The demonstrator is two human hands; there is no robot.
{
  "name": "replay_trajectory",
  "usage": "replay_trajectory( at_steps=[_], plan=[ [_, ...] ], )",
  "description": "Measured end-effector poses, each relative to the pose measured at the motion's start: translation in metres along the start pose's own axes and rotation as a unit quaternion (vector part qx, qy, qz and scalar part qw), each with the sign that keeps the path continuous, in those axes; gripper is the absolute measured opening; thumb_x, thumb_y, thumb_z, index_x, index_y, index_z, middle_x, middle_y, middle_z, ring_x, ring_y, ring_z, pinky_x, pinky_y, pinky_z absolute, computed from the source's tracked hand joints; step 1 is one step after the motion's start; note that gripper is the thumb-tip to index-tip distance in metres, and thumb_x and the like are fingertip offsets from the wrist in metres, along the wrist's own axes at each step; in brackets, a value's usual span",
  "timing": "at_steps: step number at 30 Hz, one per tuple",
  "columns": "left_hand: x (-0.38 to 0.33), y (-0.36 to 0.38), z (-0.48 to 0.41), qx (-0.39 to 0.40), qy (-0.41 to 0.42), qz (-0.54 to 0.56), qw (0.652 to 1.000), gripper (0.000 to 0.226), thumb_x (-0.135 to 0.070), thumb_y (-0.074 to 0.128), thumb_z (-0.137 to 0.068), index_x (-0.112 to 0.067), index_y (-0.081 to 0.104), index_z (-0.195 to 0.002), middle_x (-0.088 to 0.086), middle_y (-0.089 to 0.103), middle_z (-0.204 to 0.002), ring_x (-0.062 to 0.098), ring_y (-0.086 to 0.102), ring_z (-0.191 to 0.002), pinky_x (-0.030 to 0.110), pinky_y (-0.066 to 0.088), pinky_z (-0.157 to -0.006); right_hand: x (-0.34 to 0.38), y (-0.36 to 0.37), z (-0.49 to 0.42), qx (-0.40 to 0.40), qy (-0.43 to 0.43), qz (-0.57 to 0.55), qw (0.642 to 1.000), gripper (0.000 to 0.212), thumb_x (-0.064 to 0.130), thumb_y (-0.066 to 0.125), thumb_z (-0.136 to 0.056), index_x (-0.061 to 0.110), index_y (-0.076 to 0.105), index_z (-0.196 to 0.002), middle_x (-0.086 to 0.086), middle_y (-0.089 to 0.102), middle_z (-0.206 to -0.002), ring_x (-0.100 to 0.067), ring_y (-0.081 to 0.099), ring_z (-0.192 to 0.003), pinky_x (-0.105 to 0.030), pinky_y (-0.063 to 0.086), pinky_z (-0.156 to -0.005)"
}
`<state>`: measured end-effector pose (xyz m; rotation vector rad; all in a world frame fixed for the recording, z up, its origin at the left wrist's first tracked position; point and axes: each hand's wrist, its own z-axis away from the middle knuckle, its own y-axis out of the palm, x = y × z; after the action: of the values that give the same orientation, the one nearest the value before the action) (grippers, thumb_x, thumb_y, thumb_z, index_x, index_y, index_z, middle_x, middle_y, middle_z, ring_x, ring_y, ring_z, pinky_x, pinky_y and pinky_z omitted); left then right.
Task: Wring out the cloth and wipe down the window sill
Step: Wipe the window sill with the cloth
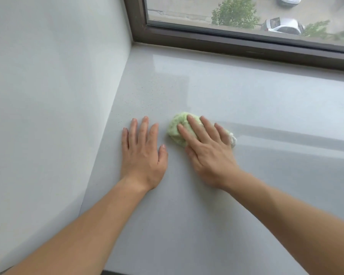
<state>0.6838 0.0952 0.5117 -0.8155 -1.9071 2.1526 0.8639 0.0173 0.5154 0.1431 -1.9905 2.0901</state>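
item: window sill [207, 215], pale grey, glossy, faintly speckled, running from a white side wall [48, 96] on the left to a dark brown window frame [226, 41] at the back.

item: cloth [176, 129], light green, fluffy, bunched into a wad with a whitish end showing at its right; it lies on the sill towards the left part, well apart from the frame.

item: right hand [207, 149], palm down on top of the cloth, fingers [195, 126] straight and spread, pressing the wad flat to the sill rather than curling round it (thumb tucked along the near side of the wad).

item: left hand [143, 153], just beside the cloth on its left, not touching it; laid flat on bare sill, fingers straight and slightly apart, holding nothing.

item: both forearms bare, reaching in from the lower edge.

item: glass above the frame, showing green trees [234, 13] and parked cars [282, 25] outside, seen from above and somewhat blurred.
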Motion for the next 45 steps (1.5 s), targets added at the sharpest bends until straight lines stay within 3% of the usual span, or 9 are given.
replay_trajectory(
  at_steps=[2,8,13,16,22,29,33,37,45],
  plan=[
    [0.003,-0.004,0.003,-0.003,0.001,0.041,0.999,0.067,-0.038,0.036,-0.091,-0.007,0.032,-0.150,0.014,0.020,-0.163,0.031,0.006,-0.153,0.047,-0.003,-0.123,-0.014,-0.003,0.003,0.015,-0.017,-0.001,1.000,0.053,0.047,0.026,-0.101,0.048,0.014,-0.153,0.014,0.011,-0.165,-0.021,0.008,-0.152,-0.040,0.000,-0.120],
    [0.014,-0.008,0.063,-0.016,-0.008,0.014,1.000,0.060,-0.045,0.032,-0.093,-0.016,0.045,-0.144,0.015,0.027,-0.160,0.031,0.013,-0.152,0.050,0.002,-0.123,-0.021,-0.010,-0.032,-0.033,0.228,-0.043,0.972,0.056,0.040,0.029,-0.100,0.044,0.014,-0.154,0.011,0.003,-0.166,-0.022,0.000,-0.153,-0.044,-0.003,-0.121],
    [0.021,0.003,0.093,-0.005,-0.009,-0.012,1.000,0.063,-0.048,0.030,-0.096,-0.023,0.032,-0.154,0.011,0.013,-0.166,0.027,0.003,-0.154,0.049,-0.001,-0.123,0.044,0.016,0.052,-0.018,0.024,-0.003,1.000,0.056,0.041,0.032,-0.099,0.042,0.019,-0.154,0.008,0.014,-0.166,-0.025,0.008,-0.152,-0.045,0.002,-0.120],
    [0.022,0.007,0.095,-0.002,0.001,-0.046,0.999,0.065,-0.049,0.027,-0.097,-0.024,0.023,-0.157,0.011,0.008,-0.166,0.028,0.000,-0.154,0.052,0.001,-0.122,0.029,0.010,0.064,0.017,-0.009,-0.009,1.000,0.053,0.043,0.028,-0.101,0.044,0.019,-0.153,0.011,0.014,-0.165,-0.022,0.009,-0.152,-0.042,0.002,-0.121],
    [0.022,0.010,0.095,0.002,-0.010,-0.054,0.999,0.065,-0.050,0.023,-0.097,-0.026,0.018,-0.157,0.010,0.004,-0.167,0.025,-0.005,-0.154,0.050,-0.002,-0.123,-0.007,-0.007,0.026,-0.009,0.218,-0.044,0.975,0.057,0.037,0.028,-0.101,0.044,0.011,-0.155,0.011,0.000,-0.167,-0.022,-0.003,-0.152,-0.044,-0.004,-0.121],
    [0.020,-0.003,0.098,-0.031,-0.014,0.079,0.996,0.057,-0.036,0.031,-0.097,-0.015,0.038,-0.150,0.010,0.019,-0.164,0.022,0.006,-0.153,0.040,-0.008,-0.123,0.056,0.023,0.126,0.013,0.000,-0.002,1.000,0.056,0.038,0.032,-0.100,0.042,0.018,-0.154,0.008,0.012,-0.166,-0.026,0.005,-0.153,-0.045,0.000,-0.120],
    [0.024,-0.011,0.103,-0.020,0.007,0.094,0.995,0.055,-0.040,0.027,-0.096,-0.015,0.051,-0.139,0.011,0.032,-0.159,0.025,0.019,-0.150,0.041,-0.005,-0.123,0.024,0.009,0.098,0.018,0.073,-0.009,0.997,0.054,0.040,0.026,-0.101,0.045,0.013,-0.153,0.012,0.006,-0.166,-0.022,0.000,-0.152,-0.042,-0.005,-0.121],
    [0.039,-0.007,0.124,0.014,0.026,-0.025,0.999,0.058,-0.047,0.020,-0.097,-0.032,0.034,-0.151,0.000,0.017,-0.165,0.021,0.004,-0.152,0.042,-0.009,-0.121,0.035,0.011,0.090,-0.001,0.184,-0.044,0.982,0.056,0.037,0.022,-0.101,0.042,0.007,-0.155,0.010,-0.002,-0.166,-0.024,-0.006,-0.152,-0.046,-0.005,-0.120],
    [0.047,0.000,0.126,0.019,0.031,-0.021,0.999,0.058,-0.047,0.022,-0.097,-0.036,0.025,-0.154,-0.004,0.008,-0.167,0.017,-0.002,-0.153,0.045,-0.008,-0.122,0.097,0.036,0.202,0.018,-0.041,0.001,0.999,0.053,0.038,0.037,-0.101,0.039,0.028,-0.153,0.007,0.022,-0.164,-0.026,0.012,-0.152,-0.048,0.012,-0.121]
  ],
)
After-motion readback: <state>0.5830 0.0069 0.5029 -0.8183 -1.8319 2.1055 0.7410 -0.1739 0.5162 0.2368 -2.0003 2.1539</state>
